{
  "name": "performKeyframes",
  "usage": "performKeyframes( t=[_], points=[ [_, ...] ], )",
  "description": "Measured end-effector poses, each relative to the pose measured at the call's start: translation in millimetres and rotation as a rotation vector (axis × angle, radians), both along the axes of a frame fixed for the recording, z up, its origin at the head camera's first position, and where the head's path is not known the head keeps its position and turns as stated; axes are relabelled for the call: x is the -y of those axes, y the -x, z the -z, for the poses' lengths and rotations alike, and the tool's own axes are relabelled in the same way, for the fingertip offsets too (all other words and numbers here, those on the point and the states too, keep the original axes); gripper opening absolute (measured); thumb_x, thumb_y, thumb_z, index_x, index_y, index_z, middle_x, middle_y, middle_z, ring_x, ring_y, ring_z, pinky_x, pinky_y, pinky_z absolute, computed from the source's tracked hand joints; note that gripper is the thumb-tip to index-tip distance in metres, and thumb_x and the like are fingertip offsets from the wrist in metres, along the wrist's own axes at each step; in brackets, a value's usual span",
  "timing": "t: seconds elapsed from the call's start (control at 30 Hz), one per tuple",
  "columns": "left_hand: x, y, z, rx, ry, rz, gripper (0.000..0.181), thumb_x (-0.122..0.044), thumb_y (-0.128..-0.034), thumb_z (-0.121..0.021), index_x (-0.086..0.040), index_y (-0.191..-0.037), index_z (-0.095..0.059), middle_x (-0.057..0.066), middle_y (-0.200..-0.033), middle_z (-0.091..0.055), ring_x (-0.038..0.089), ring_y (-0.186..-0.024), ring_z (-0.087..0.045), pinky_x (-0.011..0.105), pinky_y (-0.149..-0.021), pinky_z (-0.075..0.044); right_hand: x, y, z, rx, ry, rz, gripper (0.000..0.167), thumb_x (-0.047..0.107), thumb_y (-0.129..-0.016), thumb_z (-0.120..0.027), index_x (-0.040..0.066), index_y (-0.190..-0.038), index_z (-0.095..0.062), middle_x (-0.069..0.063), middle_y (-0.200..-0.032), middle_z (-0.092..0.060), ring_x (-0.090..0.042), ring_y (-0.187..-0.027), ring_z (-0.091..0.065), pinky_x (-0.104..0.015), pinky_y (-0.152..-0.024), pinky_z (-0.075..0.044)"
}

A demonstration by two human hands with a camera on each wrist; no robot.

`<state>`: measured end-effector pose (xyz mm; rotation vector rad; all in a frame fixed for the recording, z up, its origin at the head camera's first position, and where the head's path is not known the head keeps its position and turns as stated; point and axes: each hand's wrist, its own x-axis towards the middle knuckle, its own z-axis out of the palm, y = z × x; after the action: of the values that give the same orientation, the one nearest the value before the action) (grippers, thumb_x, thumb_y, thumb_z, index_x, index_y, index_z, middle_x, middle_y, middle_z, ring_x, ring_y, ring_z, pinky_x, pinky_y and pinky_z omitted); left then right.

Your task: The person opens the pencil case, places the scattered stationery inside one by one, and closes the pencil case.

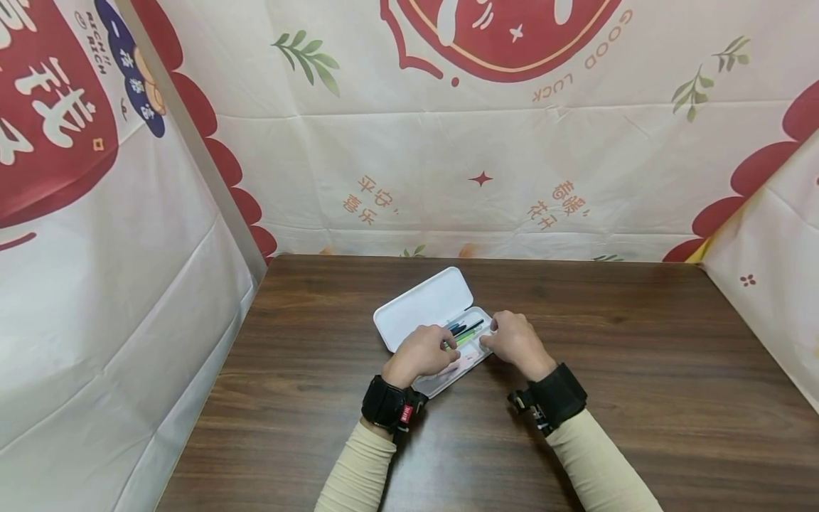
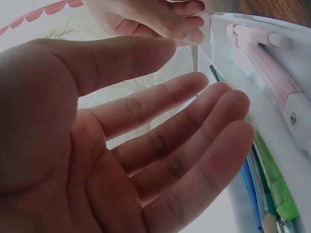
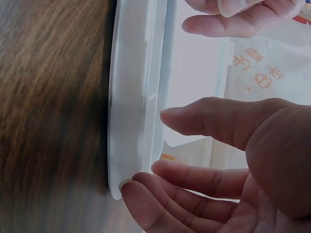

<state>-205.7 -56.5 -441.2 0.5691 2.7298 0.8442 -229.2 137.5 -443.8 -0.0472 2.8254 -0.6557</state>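
A white pencil case (image 1: 424, 307) lies with its lid folded back on the brown table. Inside are a green pen (image 2: 272, 179), dark and blue pens or pencils (image 1: 458, 328), and a pink-and-white tool with a small screw (image 2: 274, 73), its kind unclear. My left hand (image 1: 424, 353) hovers over the tray, fingers loosely bent and nothing between thumb and fingers. At the case's right end is my right hand (image 1: 515, 341). Its fingertips (image 3: 138, 187) touch the end corner and its thumb is near the rim, with a gap between thumb and fingers.
The wooden table (image 1: 294, 398) extends around the case on every side. A printed white cloth (image 1: 448, 156) hangs behind the table's far edge, and more cloth (image 1: 115, 299) hangs at the left. Each wrist wears a black band with a camera (image 1: 555, 398).
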Motion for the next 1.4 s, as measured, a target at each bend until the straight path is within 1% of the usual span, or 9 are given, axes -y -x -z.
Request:
performKeyframes(
  t=[0.2, 0.47, 0.63, 0.73, 0.87, 1.07, 1.3, 1.4],
  points=[
    [-0.2, 0.6, 1.2, 0.015, 0.007, 0.001, 0.016, -0.024, -0.0923, -0.069, -0.011, -0.099, -0.075, 0.000, -0.094, -0.070, 0.009, -0.072, -0.056, 0.023, -0.061, -0.042, -1, -3.1, 0.8, -0.010, 0.010, -0.003, 0.036, 0.018, -0.088, -0.071, -0.008, -0.111, -0.064, -0.015, -0.092, -0.062, -0.023, -0.074, -0.057, -0.030, -0.060, -0.045],
    [-0.9, 0.3, 2.3, 0.012, 0.000, 0.004, 0.016, -0.023, -0.0915, -0.069, -0.010, -0.098, -0.075, 0.002, -0.095, -0.070, 0.010, -0.074, -0.056, 0.024, -0.064, -0.043, -1, -6.8, -1.5, -0.026, 0.034, 0.005, 0.036, 0.018, -0.087, -0.070, -0.009, -0.110, -0.064, -0.014, -0.089, -0.063, -0.021, -0.070, -0.058, -0.029, -0.057, -0.044],
    [-1.5, 1.0, 3.5, 0.003, 0.004, 0.010, 0.015, -0.021, -0.0908, -0.070, -0.010, -0.099, -0.075, 0.003, -0.096, -0.071, 0.009, -0.075, -0.056, 0.023, -0.066, -0.044, 0, -8.3, -2.5, -0.031, 0.040, -0.003, 0.036, 0.018, -0.087, -0.070, -0.009, -0.110, -0.064, -0.013, -0.087, -0.062, -0.021, -0.068, -0.058, -0.029, -0.056, -0.044],
    [-1.4, 0.7, 3.4, -0.012, 0.010, 0.017, 0.015, -0.021, -0.0898, -0.071, -0.010, -0.099, -0.075, 0.002, -0.094, -0.071, 0.009, -0.075, -0.057, 0.023, -0.066, -0.044, 0, -9.2, -1.6, -0.051, 0.033, -0.008, 0.034, 0.018, -0.087, -0.070, -0.008, -0.107, -0.065, -0.013, -0.088, -0.062, -0.022, -0.071, -0.057, -0.029, -0.058, -0.044],
    [-1.6, 0.6, 2.1, -0.018, 0.013, 0.029, 0.015, -0.021, -0.0896, -0.072, -0.009, -0.098, -0.075, 0.002, -0.090, -0.071, 0.009, -0.075, -0.058, 0.023, -0.066, -0.044, 0, -10.3, -0.7, -0.062, 0.055, -0.010, 0.031, 0.017, -0.086, -0.070, -0.008, -0.105, -0.065, -0.012, -0.085, -0.061, -0.022, -0.070, -0.057, -0.030, -0.057, -0.044],
    [-2.3, 1.3, 0.9, -0.005, 0.010, 0.040, 0.017, -0.021, -0.0904, -0.071, -0.009, -0.101, -0.075, 0.002, -0.090, -0.071, 0.008, -0.076, -0.058, 0.022, -0.066, -0.044, 1, -12.7, -1.3, -0.047, 0.097, -0.009, 0.029, 0.016, -0.088, -0.069, -0.007, -0.105, -0.064, -0.009, -0.078, -0.058, -0.019, -0.063, -0.055, -0.028, -0.054, -0.042],
    [-2.4, 0.4, 0.8, -0.021, 0.011, 0.045, 0.017, -0.021, -0.0900, -0.071, -0.009, -0.101, -0.075, 0.002, -0.091, -0.072, 0.009, -0.078, -0.059, 0.022, -0.067, -0.044, 1, -17.3, 1.3, -0.088, 0.089, -0.009, 0.023, 0.017, -0.087, -0.070, -0.003, -0.098, -0.065, -0.007, -0.075, -0.055, -0.019, -0.064, -0.052, -0.029, -0.054, -0.040],
    [-2.4, -0.1, 0.8, -0.017, 0.006, 0.045, 0.016, -0.021, -0.0903, -0.071, -0.009, -0.101, -0.075, 0.002, -0.091, -0.072, 0.009, -0.078, -0.059, 0.022, -0.067, -0.044, 1, -19.1, 2.0, -0.113, 0.082, -0.018, 0.022, 0.017, -0.086, -0.070, -0.003, -0.095, -0.065, -0.007, -0.076, -0.055, -0.020, -0.066, -0.051, -0.029, -0.055, -0.039]
  ],
)
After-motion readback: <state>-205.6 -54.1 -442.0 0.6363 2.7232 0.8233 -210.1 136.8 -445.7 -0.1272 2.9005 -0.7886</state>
